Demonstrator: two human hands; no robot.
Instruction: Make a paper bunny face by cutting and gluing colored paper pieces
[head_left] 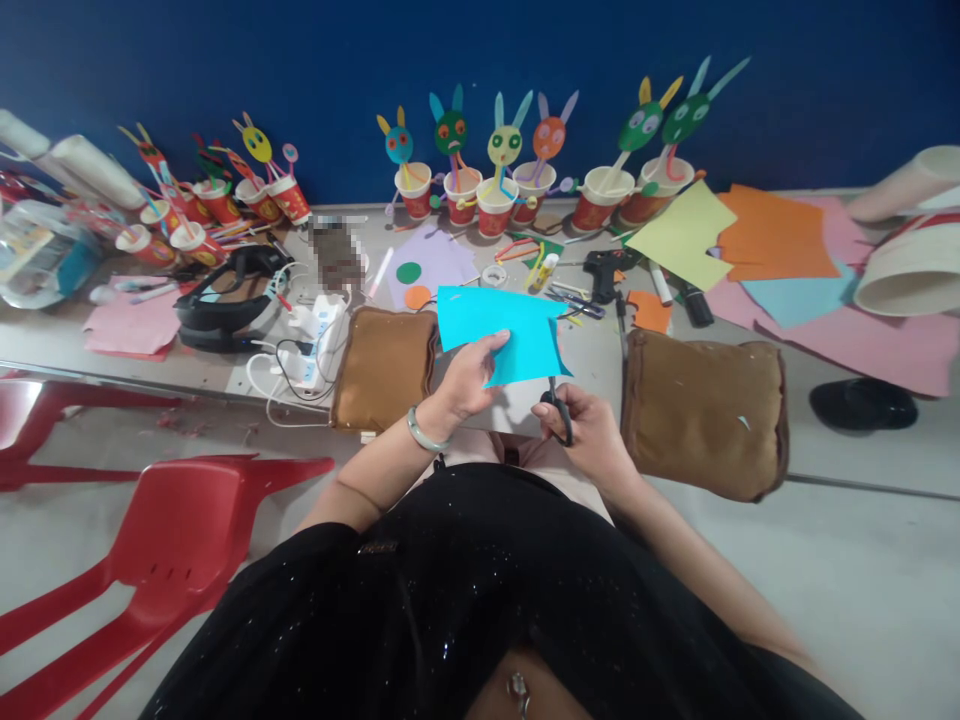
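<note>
My left hand (474, 378) pinches a bright blue sheet of paper (499, 330) by its lower left part, thumb on top. In my right hand (589, 425) are black-handled scissors (559, 412), their blades pointing up at the sheet's lower right edge. That edge has a notch, and a narrow pointed corner sticks out beside the blades. Beyond the paper, a green paper circle (409, 272) and an orange paper circle (418, 297) lie on a lilac sheet (442, 255). A glue stick (544, 272) lies a little farther right.
Paper-cup figures (495, 215) line the back wall. Brown cushions (705, 410) flank my hands at the table edge. To the left are a power strip (319, 340) with cables and a black headset (232, 300); coloured sheets (780, 235) and a hot glue gun (602, 273) lie right.
</note>
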